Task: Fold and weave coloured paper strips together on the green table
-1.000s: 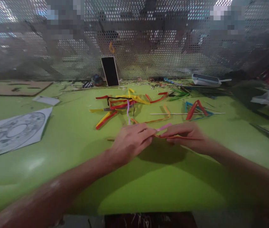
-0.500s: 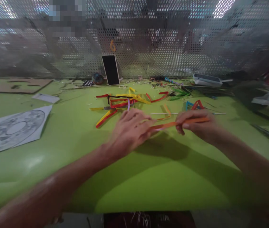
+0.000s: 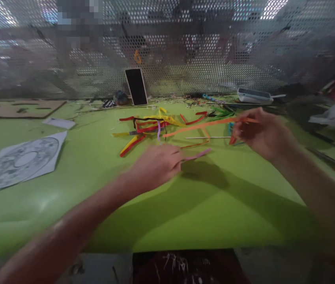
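Note:
My left hand [image 3: 161, 165] is closed over the middle of the table. A thin purple strip [image 3: 199, 154] sticks out to the right from its fingertips. My right hand [image 3: 260, 132] pinches a long orange strip [image 3: 205, 124], whose free end reaches left above the table. Just behind my left hand lies a loose heap of red, yellow and black strips [image 3: 152, 125]. Another purple strip [image 3: 159, 131] hangs over that heap. A bent red strip [image 3: 233, 138] and a bit of blue show beside my right fingers, partly hidden.
A phone [image 3: 136, 86] leans on the perforated metal screen [image 3: 167, 51] at the back. Green strips [image 3: 222, 113] and a white tray-like object [image 3: 255, 96] lie at the back right. A printed sheet [image 3: 45, 159] and cardboard [image 3: 22, 108] are on the left.
My right hand has risen and moved away with the orange strip, which has left my left hand. My left hand has closed, with the purple strip now showing from it.

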Demonstrator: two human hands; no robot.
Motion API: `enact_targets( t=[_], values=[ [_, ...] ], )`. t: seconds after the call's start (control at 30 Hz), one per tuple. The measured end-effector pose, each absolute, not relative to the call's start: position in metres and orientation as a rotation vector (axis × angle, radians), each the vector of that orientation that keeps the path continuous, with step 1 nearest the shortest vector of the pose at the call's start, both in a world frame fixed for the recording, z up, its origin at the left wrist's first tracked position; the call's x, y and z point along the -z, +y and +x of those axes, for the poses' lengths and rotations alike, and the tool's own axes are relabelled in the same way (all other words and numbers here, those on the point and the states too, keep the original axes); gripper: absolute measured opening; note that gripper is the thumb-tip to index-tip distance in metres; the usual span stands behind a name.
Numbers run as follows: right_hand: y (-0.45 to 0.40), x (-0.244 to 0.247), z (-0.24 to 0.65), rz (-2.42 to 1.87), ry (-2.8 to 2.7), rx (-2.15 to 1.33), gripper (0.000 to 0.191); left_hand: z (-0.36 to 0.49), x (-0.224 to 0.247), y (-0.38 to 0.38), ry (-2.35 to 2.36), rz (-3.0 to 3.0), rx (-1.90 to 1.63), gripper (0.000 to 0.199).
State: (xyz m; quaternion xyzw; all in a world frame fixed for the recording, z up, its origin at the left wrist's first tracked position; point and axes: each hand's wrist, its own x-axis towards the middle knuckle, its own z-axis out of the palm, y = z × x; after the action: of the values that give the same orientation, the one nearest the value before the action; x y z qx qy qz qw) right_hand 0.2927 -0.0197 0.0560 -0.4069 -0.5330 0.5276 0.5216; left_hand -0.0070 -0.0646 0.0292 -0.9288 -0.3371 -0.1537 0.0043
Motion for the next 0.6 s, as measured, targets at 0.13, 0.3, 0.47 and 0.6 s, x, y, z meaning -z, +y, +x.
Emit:
enact_targets(
  t=[0.13, 0.3, 0.47, 0.6],
  values=[
    [-0.013, -0.071, 0.307, -0.914, -1.13, -1.244, 0.03, -0.003, -0.016, -0.075, -1.139, -2.861, 0.253, 0.015],
    [-0.013, -0.077, 0.315, -0.88, -1.092, -1.235, 0.027, -0.019, -0.001, -0.092, -1.2, -3.052, 0.453, 0.014],
    [-0.015, -0.072, 0.312, -0.86, -1.074, -1.294, 0.018, -0.029, 0.014, -0.1, -1.12, -2.914, 0.737, 0.014],
    [-0.019, -0.071, 0.307, -0.852, -1.097, -1.314, 0.017, -0.032, 0.019, -0.101, -1.294, -2.764, 0.727, 0.015]
  ],
)
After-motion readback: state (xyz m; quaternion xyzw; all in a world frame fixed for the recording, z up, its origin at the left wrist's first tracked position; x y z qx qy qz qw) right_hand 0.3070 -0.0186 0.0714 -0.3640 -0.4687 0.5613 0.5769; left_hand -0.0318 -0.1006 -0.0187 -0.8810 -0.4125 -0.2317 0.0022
